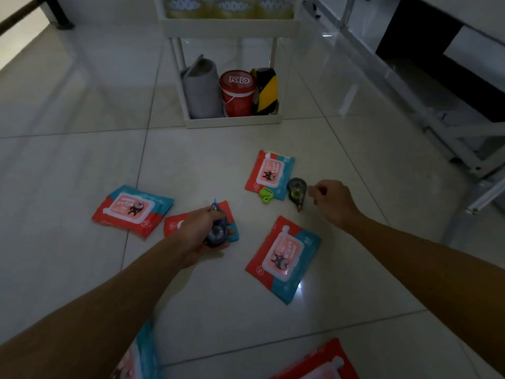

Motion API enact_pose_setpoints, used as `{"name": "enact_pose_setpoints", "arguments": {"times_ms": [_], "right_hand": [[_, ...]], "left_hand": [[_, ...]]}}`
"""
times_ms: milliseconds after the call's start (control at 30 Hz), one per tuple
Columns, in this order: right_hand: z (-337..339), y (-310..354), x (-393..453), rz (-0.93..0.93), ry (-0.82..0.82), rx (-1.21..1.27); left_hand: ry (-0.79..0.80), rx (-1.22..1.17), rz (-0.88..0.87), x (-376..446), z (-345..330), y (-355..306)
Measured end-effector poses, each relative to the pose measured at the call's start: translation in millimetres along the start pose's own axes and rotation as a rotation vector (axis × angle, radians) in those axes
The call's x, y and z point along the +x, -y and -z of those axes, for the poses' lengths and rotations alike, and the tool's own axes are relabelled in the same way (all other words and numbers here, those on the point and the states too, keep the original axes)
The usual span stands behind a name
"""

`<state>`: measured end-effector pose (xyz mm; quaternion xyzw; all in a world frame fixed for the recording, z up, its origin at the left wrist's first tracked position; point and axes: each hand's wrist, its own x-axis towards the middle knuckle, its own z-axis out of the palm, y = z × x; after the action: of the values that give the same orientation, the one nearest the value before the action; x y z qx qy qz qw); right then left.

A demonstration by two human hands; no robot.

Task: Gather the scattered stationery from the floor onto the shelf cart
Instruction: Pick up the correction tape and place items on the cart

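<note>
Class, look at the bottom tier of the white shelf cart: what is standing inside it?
Inside the bottom tier stand a grey pouch, a red canister and a black-and-yellow striped roll. The tier's front wall hides their bases, and anything behind them is covered.

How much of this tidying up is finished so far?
Nothing clearly gathered shows yet; the shelf cart holds a red tub and rolls. In hand: the left hand grips a blue correction tape; the right hand reaches toward the dark correction tape. Left: the green clip and several wipe packs.
</note>
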<state>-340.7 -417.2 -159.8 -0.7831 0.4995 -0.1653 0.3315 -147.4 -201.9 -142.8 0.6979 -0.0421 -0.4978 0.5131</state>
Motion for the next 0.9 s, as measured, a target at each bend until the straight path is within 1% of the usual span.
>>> {"name": "enact_pose_setpoints", "arguments": {"times_ms": [33,100,200,300,367,467,533,633,700,800,900], "right_hand": [[-3.6,0.3,3.4,0.090,0.020,-0.109],[-14.0,6.6,6.5,0.230,0.117,-0.276],[-36.8,27.3,4.2,0.367,0.250,-0.394],[-61.8,44.9,4.5,0.495,0.287,-0.619],[-72.2,49.9,5.5,0.468,0.279,-0.632],[-69.5,50.7,3.3,0.411,0.245,-0.522],[-56.5,46.6,2.7,0.330,0.151,-0.414],[-28.5,29.1,5.7,0.135,0.016,-0.216],[-6.7,9.2,7.1,0.011,-0.036,-0.094],[20.8,-23.7,-1.5,-0.134,-0.055,0.023],[35.8,-47.3,-17.7,-0.188,-0.072,0.041]], "left_hand": [[-0.007,-0.010,-0.002,0.2,3.5,0.9],[-0.015,-0.030,0.005,2.2,11.3,3.2],[-0.023,-0.053,0.031,5.4,19.6,6.6],[-0.033,-0.070,0.035,6.5,20.4,8.4],[-0.026,-0.064,0.017,7.3,17.5,9.0],[0.000,-0.015,-0.019,6.5,8.0,6.8],[0.021,0.074,-0.047,8.6,-4.0,2.0],[0.013,0.155,-0.113,22.7,-31.2,-6.3],[-0.013,0.212,-0.202,37.2,-57.1,-10.4],[-0.058,0.381,-0.378,55.9,-99.1,-15.9],[-0.116,0.612,-0.550,72.8,-136.6,-19.7]]}}
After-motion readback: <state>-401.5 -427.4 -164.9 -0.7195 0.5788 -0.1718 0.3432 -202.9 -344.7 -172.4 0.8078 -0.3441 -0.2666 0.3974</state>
